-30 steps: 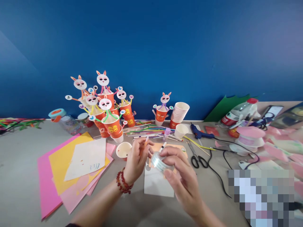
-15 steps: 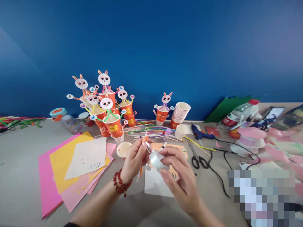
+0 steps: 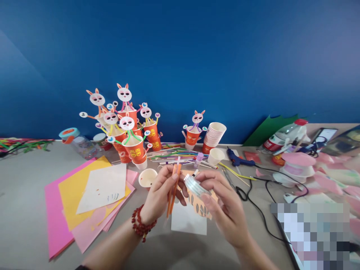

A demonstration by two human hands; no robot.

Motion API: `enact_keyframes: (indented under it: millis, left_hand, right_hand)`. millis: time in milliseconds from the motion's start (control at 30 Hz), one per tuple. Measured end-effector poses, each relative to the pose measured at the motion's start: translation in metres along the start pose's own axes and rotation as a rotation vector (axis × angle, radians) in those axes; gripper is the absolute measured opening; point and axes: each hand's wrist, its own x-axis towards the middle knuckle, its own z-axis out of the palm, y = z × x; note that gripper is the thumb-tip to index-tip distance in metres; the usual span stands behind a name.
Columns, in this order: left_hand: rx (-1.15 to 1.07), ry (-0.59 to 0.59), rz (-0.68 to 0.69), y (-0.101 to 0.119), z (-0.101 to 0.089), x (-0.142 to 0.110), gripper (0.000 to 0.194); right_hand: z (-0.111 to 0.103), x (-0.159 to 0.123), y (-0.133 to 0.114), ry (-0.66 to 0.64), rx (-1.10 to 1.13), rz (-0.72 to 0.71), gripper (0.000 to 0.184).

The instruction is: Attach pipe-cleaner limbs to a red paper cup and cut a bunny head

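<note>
My left hand, with a red bead bracelet at the wrist, pinches a small bundle of orange strips and a pale, thin stick, held roughly upright. In my right hand is a roll of clear tape, tilted, its near side against the thumb. The roll and the bundle are close but apart. Below the hands lie an orange sheet with cut-out leaf shapes and a white sheet. Close by my left hand stands a paper cup.
Red paper cups with rabbit figures stand at the back left. Stacked cups, loose sticks, a glue stick, scissors and a blue glue gun with its cord lie beyond. Coloured paper spreads leftward; pink pieces and a bottle sit right.
The tape roll has turned and moved slightly right, away from my left hand. The clear piece of tape between the hands no longer shows; the orange strips are more exposed.
</note>
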Motion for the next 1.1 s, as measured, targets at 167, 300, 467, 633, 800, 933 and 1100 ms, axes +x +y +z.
enact_keyframes:
  millis: [167,300,467,633,800,933,1100]
  left_hand:
    - [0.005,0.04,0.018,-0.003,0.001,-0.002,0.014]
    - [0.03,0.067,0.012,-0.005,0.001,-0.001,0.017]
    - [0.037,0.103,0.021,-0.004,0.001,0.001,0.018]
    - [-0.008,0.106,0.006,-0.002,0.001,-0.001,0.019]
    - [0.003,0.118,0.056,-0.003,0.002,0.0,0.017]
    - [0.029,0.155,0.076,-0.004,0.001,0.0,0.012]
    - [0.033,0.182,0.061,-0.003,0.003,-0.002,0.015]
  right_hand:
    - [-0.001,0.0,0.0,-0.007,0.001,0.0,0.005]
    - [0.0,0.0,0.0,-0.008,0.004,-0.007,0.005]
    - [0.0,0.001,0.001,-0.009,0.005,-0.011,0.005]
    - [0.0,0.002,0.0,-0.012,0.014,-0.017,0.005]
    - [0.002,0.0,-0.004,-0.059,-0.006,-0.04,0.002]
    - [0.007,-0.002,-0.007,-0.063,-0.031,-0.05,0.003]
    - [0.011,-0.001,-0.009,-0.074,-0.028,-0.065,0.004]
